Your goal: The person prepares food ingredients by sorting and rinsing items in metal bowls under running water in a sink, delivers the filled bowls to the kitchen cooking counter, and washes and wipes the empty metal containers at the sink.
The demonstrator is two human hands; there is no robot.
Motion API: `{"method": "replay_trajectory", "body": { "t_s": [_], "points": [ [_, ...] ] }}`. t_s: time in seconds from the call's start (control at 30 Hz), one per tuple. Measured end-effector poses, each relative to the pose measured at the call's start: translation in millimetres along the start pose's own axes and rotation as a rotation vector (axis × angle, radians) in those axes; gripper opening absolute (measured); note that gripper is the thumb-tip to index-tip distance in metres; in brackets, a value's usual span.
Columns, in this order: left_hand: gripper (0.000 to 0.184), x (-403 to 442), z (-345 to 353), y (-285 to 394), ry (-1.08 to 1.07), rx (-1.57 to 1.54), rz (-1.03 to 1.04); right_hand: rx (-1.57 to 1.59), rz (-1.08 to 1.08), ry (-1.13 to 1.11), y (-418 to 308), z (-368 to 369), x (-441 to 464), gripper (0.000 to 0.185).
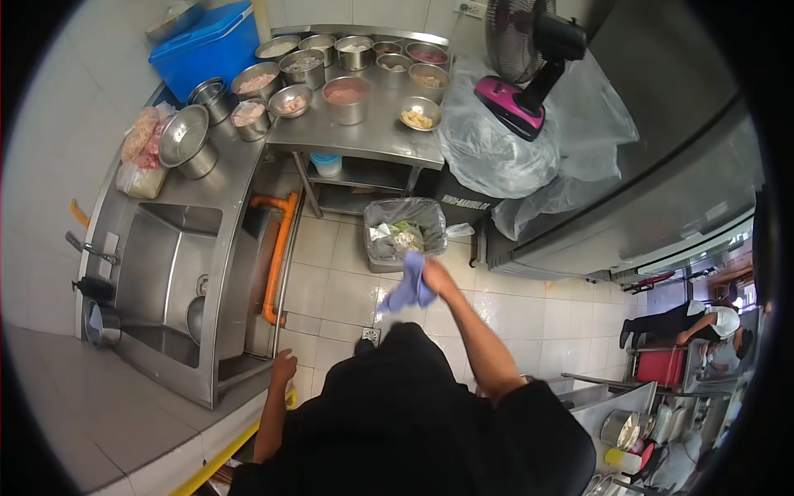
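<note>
A purple cloth point(409, 285) hangs from my right hand point(438, 279), which is closed around its upper end. Just beyond the cloth stands a bin point(389, 264) lined with a clear plastic bag, holding green and whitish scraps. My left hand point(284, 364) hangs low at my left side, near the front edge of the steel sink point(217, 331) and a metal rail. Nothing shows in it, and its fingers are loosely bent and apart.
Several steel pots point(346, 112) and bowls of food stand on the steel table point(385, 136). Orange pipe point(277, 256) runs beside the sink. A fan point(529, 91) sits on plastic-covered goods. To the right are a large steel refrigerator point(595, 223) and a person point(686, 322) farther off.
</note>
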State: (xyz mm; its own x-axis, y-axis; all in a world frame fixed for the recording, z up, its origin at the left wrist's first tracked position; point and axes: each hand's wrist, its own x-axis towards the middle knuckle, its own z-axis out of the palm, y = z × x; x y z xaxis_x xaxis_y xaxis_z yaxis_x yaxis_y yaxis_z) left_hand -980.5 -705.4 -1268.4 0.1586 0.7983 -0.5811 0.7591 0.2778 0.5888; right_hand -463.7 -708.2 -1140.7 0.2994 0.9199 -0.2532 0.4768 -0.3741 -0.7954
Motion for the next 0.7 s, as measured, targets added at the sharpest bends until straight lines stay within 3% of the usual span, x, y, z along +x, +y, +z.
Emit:
{"method": "replay_trajectory", "body": {
  "t_s": [0.03,0.07,0.13,0.17,0.23,0.27,0.3,0.37,0.43,0.47,0.53,0.63,0.7],
  "points": [
    [0.038,-1,-5,-3,0.017,0.014,0.066,-0.125,-0.009,0.037,-29,-18,36,0.048],
    [0.038,4,-9,-10,0.014,0.009,0.06,-0.291,-0.164,0.244,-39,-24,70,0.048],
    [0.025,20,-17,-20,-0.133,0.589,0.324,-0.114,-0.156,0.378,-116,-64,121,0.047],
    [0.025,24,-17,-9,-0.132,0.584,0.314,-0.083,-0.157,0.438,-153,-81,142,0.047],
    [0.015,23,-5,15,0.125,-0.484,-0.206,-0.02,-0.19,0.482,-203,-100,189,0.043],
    [0.015,23,-12,54,0.116,-0.568,-0.237,-0.047,-0.295,0.571,-207,-101,223,0.041],
    [0.015,38,-6,54,0.133,-0.575,-0.255,-0.07,-0.399,0.654,-211,-99,254,0.04],
    [0.021,74,-5,63,0.076,-0.272,0.088,-0.031,-0.404,0.611,-211,-90,309,0.042],
    [0.024,102,-24,100,0.084,-0.178,0.114,-0.537,-0.347,0.656,-203,-73,343,0.045],
    [0.027,117,-38,129,0.075,-0.079,0.158,-0.389,-0.44,0.654,-206,-66,356,0.048],
    [0.032,136,-84,212,0.029,-0.302,-0.084,-0.339,-0.496,0.633,-224,-57,371,0.046],
    [0.031,195,-117,222,0.131,-0.356,0.079,-0.257,-0.595,0.576,-255,-39,381,0.041],
    [0.026,216,-148,255,0.348,-0.293,0.12,-0.197,-0.68,0.513,-278,-24,386,0.039]
  ]
}}
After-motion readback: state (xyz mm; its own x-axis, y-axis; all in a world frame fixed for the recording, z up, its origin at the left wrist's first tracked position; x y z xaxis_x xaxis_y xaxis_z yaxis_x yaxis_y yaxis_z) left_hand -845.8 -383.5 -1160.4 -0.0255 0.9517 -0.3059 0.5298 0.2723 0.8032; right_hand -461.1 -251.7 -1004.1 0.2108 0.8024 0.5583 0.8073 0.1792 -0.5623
